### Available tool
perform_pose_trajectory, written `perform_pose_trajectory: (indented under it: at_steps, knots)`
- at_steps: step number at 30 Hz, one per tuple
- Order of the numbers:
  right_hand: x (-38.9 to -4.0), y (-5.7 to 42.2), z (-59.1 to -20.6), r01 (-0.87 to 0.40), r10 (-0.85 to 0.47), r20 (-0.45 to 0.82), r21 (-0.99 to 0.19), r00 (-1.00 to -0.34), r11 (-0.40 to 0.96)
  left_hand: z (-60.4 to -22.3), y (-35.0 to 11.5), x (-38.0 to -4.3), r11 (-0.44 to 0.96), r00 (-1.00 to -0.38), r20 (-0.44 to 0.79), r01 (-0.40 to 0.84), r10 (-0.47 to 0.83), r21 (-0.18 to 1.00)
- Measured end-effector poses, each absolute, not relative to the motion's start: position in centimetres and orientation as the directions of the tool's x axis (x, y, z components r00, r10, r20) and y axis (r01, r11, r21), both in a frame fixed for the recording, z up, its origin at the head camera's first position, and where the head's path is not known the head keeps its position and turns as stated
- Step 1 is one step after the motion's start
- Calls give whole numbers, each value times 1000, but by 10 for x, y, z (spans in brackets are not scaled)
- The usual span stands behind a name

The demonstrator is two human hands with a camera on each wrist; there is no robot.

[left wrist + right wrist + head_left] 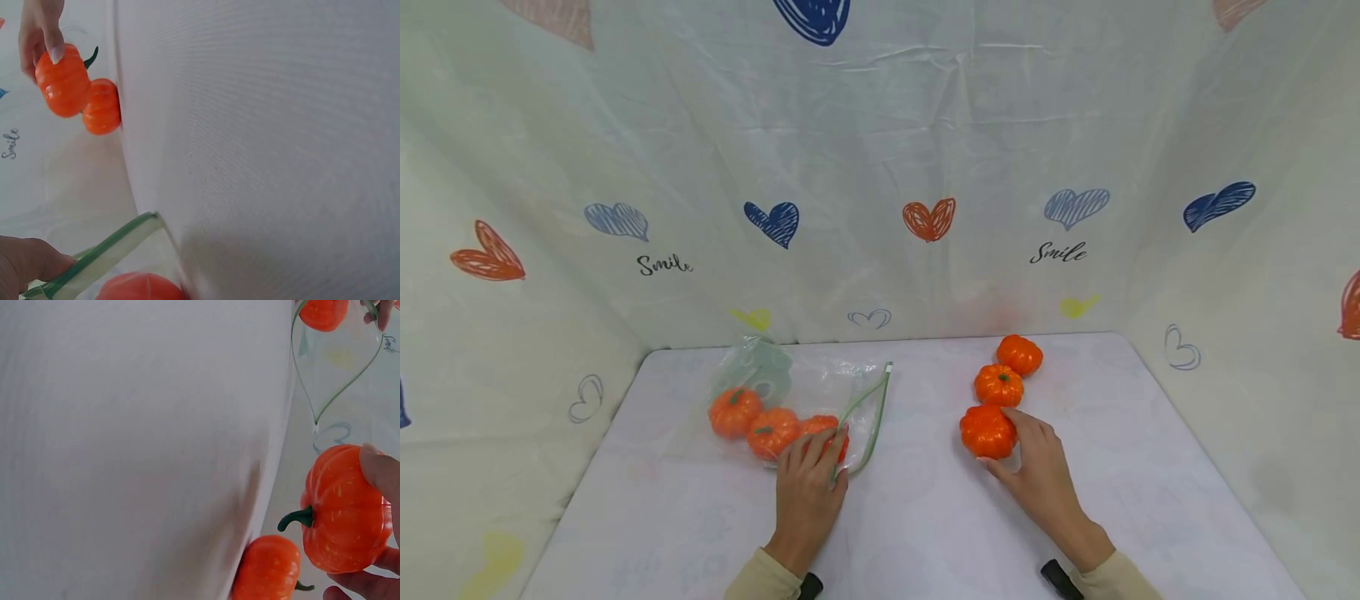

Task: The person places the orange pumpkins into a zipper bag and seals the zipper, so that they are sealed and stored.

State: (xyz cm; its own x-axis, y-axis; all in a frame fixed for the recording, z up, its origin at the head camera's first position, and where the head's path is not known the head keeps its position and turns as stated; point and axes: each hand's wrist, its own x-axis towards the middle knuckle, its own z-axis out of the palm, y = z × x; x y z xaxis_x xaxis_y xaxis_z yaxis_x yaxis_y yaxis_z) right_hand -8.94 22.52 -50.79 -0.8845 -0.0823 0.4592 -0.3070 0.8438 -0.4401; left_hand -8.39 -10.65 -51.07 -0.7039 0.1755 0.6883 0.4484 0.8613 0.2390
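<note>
My right hand grips a small orange toy pumpkin between thumb and fingers. In the right wrist view this pumpkin hangs above the tabletop, its green stem pointing sideways. Two more pumpkins stand just behind it, a middle one and a far one. My left hand pinches the green-edged mouth of a clear zip bag, which gapes toward the right. Inside the bag are three pumpkins: a left one, a middle one and a right one partly hidden by my fingers.
A white-covered table lies under everything. Behind it and at both sides hangs a pale curtain printed with hearts and the word Smile. The bag's left part carries a pale green patch.
</note>
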Motion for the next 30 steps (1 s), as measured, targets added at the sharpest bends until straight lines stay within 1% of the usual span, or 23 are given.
perform_pose_trajectory:
  at_steps: [13,17,24,30]
  knots:
    - [-93,177,-509,-336,-167,360,-482,-918,810,-512,-106,-84,859,-689,702,459,182,228]
    - [-95,164,-510,-351,-184,357,-487,-916,800,-512,-107,-83,857,-695,695,459,183,233]
    - [-101,143,-513,-382,-211,366,-497,-906,779,-511,-108,-82,865,-724,667,437,176,246]
    - [-104,125,-512,-398,-231,359,-513,-904,761,-510,-107,-81,871,-731,659,428,175,243]
